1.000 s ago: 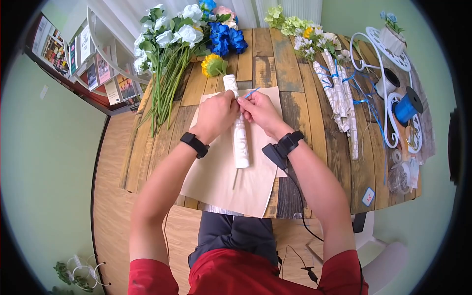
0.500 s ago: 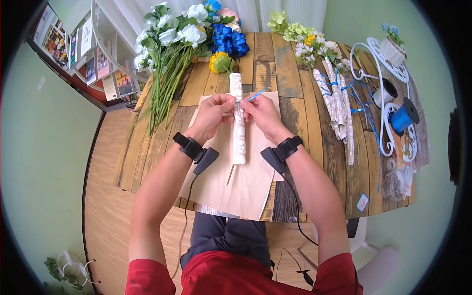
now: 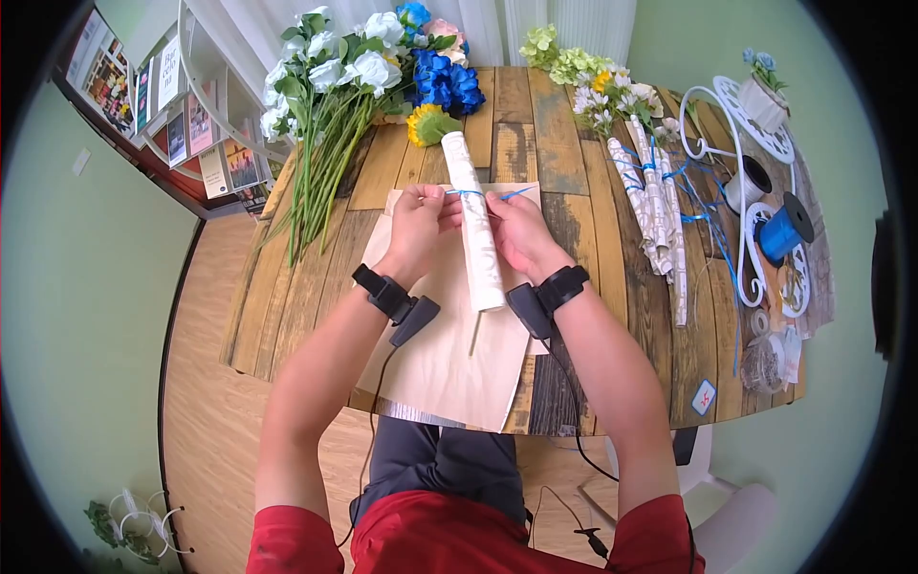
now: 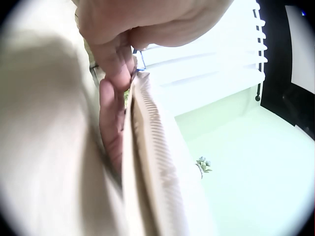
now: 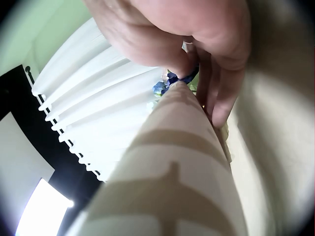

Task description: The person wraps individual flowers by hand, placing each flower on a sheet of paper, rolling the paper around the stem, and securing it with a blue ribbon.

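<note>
A white printed paper roll [image 3: 475,249] lies lengthwise before me in the head view, wrapped around a flower stem that pokes out below. The yellow sunflower [image 3: 425,125] is at its upper end. A thin blue ribbon [image 3: 469,193] crosses the roll's upper half, its ends out to both sides. On the left, my left hand [image 3: 418,228] pinches one ribbon end between thumb and finger. My right hand [image 3: 524,232] pinches the other end, close against the roll's right side. In the right wrist view the roll [image 5: 172,162] runs up to the right-hand fingers [image 5: 227,93].
Brown wrapping paper [image 3: 435,373] lies under the roll. White flowers with long green stems [image 3: 330,163] and blue flowers [image 3: 448,81] are at the back left. Several wrapped bouquets [image 3: 655,206] lie at right, near a blue ribbon spool [image 3: 786,230] and a white metal stand [image 3: 741,191].
The hands first worked together at the ribbon, then moved apart to the roll's sides. The ribbon now stretches across it. The roll's lower end has swung right.
</note>
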`<state>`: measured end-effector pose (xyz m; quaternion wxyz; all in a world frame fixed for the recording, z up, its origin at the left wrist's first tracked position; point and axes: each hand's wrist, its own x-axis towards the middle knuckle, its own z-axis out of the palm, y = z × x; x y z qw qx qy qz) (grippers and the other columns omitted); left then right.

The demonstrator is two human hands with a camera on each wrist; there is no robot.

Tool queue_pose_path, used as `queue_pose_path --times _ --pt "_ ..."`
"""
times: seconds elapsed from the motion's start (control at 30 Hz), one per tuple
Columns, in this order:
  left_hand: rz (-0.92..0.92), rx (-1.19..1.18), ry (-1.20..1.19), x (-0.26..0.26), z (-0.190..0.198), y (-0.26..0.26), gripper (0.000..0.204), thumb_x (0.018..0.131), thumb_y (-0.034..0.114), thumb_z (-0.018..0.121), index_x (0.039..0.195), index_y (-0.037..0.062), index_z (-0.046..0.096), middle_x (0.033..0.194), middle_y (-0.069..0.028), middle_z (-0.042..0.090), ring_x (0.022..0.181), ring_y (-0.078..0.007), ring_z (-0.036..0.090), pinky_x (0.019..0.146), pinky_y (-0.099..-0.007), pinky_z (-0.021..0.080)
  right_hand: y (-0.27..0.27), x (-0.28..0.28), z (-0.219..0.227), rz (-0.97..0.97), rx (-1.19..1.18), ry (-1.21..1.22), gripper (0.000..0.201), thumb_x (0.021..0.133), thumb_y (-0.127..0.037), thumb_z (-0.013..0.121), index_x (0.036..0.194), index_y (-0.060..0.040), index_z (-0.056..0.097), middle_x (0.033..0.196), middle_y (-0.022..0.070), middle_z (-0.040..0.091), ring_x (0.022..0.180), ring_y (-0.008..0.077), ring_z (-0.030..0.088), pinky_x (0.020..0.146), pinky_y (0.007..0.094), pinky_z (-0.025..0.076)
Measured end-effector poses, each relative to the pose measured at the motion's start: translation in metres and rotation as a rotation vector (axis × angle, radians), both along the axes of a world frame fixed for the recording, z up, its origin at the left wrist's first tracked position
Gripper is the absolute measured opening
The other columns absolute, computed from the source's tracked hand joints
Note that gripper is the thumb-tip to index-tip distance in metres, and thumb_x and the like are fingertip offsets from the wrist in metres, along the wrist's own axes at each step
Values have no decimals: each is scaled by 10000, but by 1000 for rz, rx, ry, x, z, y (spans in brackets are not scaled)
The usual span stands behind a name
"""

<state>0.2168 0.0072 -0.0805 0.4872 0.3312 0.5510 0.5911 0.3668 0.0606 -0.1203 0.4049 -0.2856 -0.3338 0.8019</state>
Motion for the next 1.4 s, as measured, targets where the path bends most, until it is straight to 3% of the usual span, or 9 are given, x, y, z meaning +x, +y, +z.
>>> queue_pose_path --times 0.27,0.3,0.43,0.63,0.77,0.83,1.07,1.27,1.4 --pt "-123 288 328 6 -14 3 106 1022 129 494 989 29 489 1041 -89 640 847 -115 581 727 -266 500 6 10 1 276 -151 148 341 1042 -178 366 1296 -6 514 1082 167 649 1005 273 658 914 402 546" --pt "-130 368 406 5 -17 4 94 1015 111 502 985 22 493 1031 -79 642 791 -110 579 706 -262 505 2 6 6 202 -198 178 324 1046 -180 353 1246 21 512 1011 136 636 850 226 642 804 370 557" --pt "-132 312 534 2 -25 -1 135 1012 168 531 1023 35 547 1086 -79 624 896 -117 545 810 -288 456 10 6 -8 235 -166 320 336 1052 -202 328 1041 46 556 815 78 576 649 157 532 604 312 506" --pt "-159 94 774 3 -18 -2 194 1007 202 529 964 19 577 889 -50 645 801 -121 567 763 -274 466 4 -1 -4 96 -118 223 337 1058 -260 396 1045 47 533 821 77 571 663 155 556 590 315 519" --pt "-254 52 753 -2 -17 6 209 1011 203 518 952 14 584 831 -31 638 769 -109 581 734 -266 468 -12 -1 23 -25 -153 83 269 1050 -246 430 1073 12 503 832 76 579 670 159 576 561 313 524" --pt "-332 -14 522 -1 -16 10 222 1014 212 514 941 14 582 834 -20 639 773 -90 584 716 -251 458 -7 2 16 0 -21 57 220 1044 -252 449 1084 -38 477 837 78 588 665 157 600 528 307 521" --pt "-359 14 529 7 -15 22 241 990 222 556 996 -12 613 862 -51 652 807 -120 593 754 -281 482 -18 18 38 -53 314 -199 161 1029 -237 484 1046 -79 459 794 52 570 526 123 570 430 283 476" --pt "-542 23 170 32 9 16 159 993 180 523 943 60 616 821 4 625 722 -70 557 680 -241 451 -39 40 74 -108 524 -395 175 1021 -251 508 1049 -86 459 708 66 607 511 118 585 400 256 455" --pt "-639 104 56 51 23 12 113 971 140 525 916 85 607 793 25 606 702 -56 548 658 -234 439 -45 58 102 -51 484 -286 180 1023 -260 508 1047 -90 456 670 71 616 497 130 581 397 254 441"
